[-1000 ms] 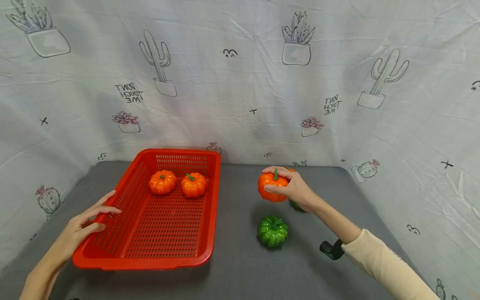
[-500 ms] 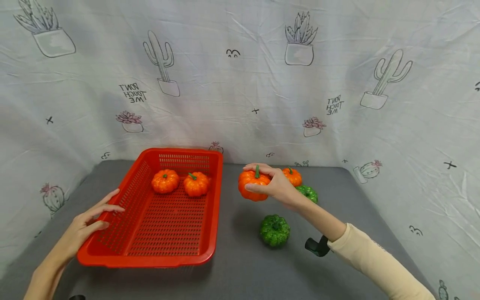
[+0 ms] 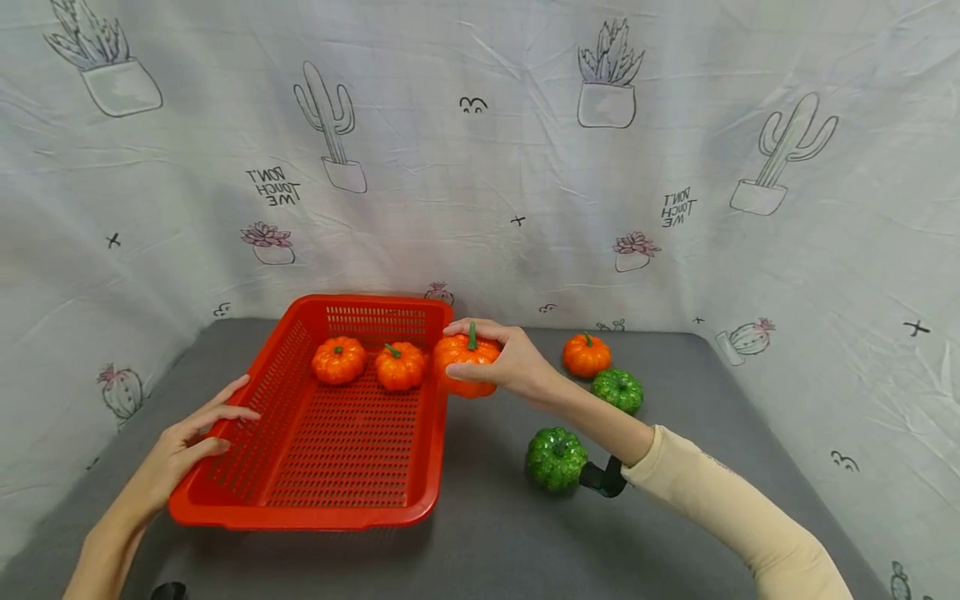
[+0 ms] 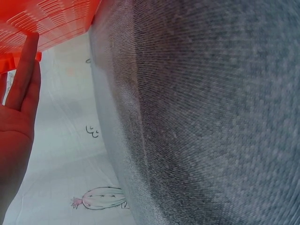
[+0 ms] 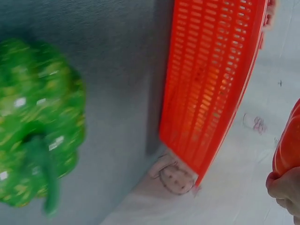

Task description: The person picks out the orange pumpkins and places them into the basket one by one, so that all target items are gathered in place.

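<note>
A red perforated plastic basket (image 3: 330,517) stands left of centre, with two orange toy pumpkins (image 3: 339,361) (image 3: 401,367) in its far end. My left hand (image 3: 176,458) holds its left rim, thumb and some fingers over the edge. In the left wrist view, straight fingers (image 4: 28,75) lie along the outer wall. My right hand (image 3: 510,362) grips another orange pumpkin (image 3: 468,360) by its sides, stem up, raised beside the basket's right rim. Only part of that pumpkin (image 5: 290,140) shows in the right wrist view.
Right of the basket, a green pumpkin (image 3: 557,459) sits on the grey tabletop (image 3: 495,533). Another green pumpkin (image 3: 617,391) and an orange one (image 3: 587,356) stand farther back. A white cloth (image 3: 420,167) printed with cacti hangs behind and along the sides.
My right hand has carried its orange pumpkin left, from above the green pumpkins to the basket's right rim. The left hand keeps its place on the basket; the view has shifted slightly.
</note>
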Tool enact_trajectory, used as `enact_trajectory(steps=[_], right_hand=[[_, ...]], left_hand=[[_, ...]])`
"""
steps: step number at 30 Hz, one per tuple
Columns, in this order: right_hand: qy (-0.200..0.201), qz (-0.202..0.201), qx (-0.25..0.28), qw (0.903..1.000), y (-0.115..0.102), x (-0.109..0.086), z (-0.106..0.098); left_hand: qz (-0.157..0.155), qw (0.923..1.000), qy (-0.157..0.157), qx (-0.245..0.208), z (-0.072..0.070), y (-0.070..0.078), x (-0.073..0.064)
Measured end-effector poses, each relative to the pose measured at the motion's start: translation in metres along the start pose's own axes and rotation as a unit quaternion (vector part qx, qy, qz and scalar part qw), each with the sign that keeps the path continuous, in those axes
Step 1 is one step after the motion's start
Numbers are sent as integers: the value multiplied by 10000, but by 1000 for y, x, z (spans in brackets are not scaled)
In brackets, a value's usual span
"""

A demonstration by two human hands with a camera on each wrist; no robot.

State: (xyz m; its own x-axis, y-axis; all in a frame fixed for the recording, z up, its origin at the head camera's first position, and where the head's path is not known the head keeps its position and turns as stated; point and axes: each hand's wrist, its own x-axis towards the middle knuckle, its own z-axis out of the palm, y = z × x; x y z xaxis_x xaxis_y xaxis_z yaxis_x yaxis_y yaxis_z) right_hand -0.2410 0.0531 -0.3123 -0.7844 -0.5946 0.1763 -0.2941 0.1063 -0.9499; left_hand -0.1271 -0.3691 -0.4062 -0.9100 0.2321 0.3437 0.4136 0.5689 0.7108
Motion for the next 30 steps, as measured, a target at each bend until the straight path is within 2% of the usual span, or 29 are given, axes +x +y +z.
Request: enact_trajectory(steps=[4, 11, 16, 20, 25, 30], right_hand=[[-144, -119, 29, 9998, -3, 12, 18], [-408, -186, 532, 9976, 2, 27, 45], [-488, -138, 340, 9981, 9, 33, 64], [-481, -153, 225, 9985, 9, 38, 78], [-377, -237, 358, 9984, 8, 47, 94], [-323, -150, 506, 9981, 13, 52, 109]], left_hand=[[-36, 10000, 30, 17, -2, 0, -3], [-132, 9998, -10, -130, -2, -2, -1], [-102, 9996, -33, -269, -1, -3, -2], [15, 9997, 12, -258, 0, -3, -2], [55, 9998, 35, -202, 1, -5, -2], [107, 9997, 76, -228, 2, -6, -2]])
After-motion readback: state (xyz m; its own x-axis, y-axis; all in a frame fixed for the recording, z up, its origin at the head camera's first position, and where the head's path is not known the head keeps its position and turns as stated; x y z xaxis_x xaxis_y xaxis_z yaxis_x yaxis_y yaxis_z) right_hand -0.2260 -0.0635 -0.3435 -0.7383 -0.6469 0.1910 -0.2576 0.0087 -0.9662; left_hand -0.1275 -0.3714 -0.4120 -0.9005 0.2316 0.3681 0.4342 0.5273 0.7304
